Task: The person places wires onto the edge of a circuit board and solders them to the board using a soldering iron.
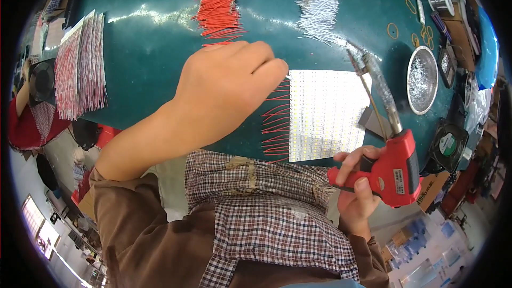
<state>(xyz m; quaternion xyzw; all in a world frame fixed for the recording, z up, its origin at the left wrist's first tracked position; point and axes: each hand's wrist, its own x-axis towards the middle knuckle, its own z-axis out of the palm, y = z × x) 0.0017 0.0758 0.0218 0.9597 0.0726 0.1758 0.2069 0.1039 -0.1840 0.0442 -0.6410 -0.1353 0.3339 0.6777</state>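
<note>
My left hand point(229, 93) is closed in a pinch at the top left corner of a white panel of LED strips point(328, 117). A short whitish tip of thin wire shows at its fingertips; the rest is hidden. Red wires point(276, 128) stick out in a row from the panel's left edge. My right hand point(358, 189) grips a red soldering gun point(397, 173) by its handle, with the metal barrel and a thin feed tube pointing up over the panel's right side. A small dark grey block point(375, 122) touches the panel's right edge.
Beyond the panel lie a bundle of red wires point(218, 2) and a bundle of white wires point(320, 2). Finished-looking wired strips point(80, 66) are stacked at left. A metal bowl point(423, 81), rubber bands point(392, 31), a solder spool point(440, 2) and a small fan point(449, 146) sit at right.
</note>
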